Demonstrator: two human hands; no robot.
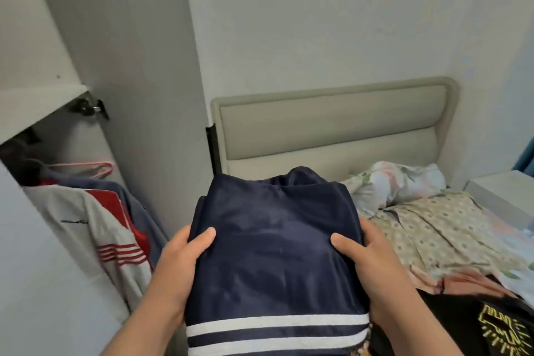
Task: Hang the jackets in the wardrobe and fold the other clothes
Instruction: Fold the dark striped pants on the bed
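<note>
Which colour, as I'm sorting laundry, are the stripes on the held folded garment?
White stripes on the folded navy garment; head view.

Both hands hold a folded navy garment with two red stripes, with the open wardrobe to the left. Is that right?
Not quite. The head view shows the two stripes on the folded navy garment are white, not red. The left hand and right hand do hold it, with the open wardrobe to the left.

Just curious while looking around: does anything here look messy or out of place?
Nothing looks damaged or spilled. The flowery blanket lies bunched up near the headboard, and a black shirt with a yellow print lies unfolded nearer the person. The navy garment, held by the left hand and right hand, is neatly folded.
</note>
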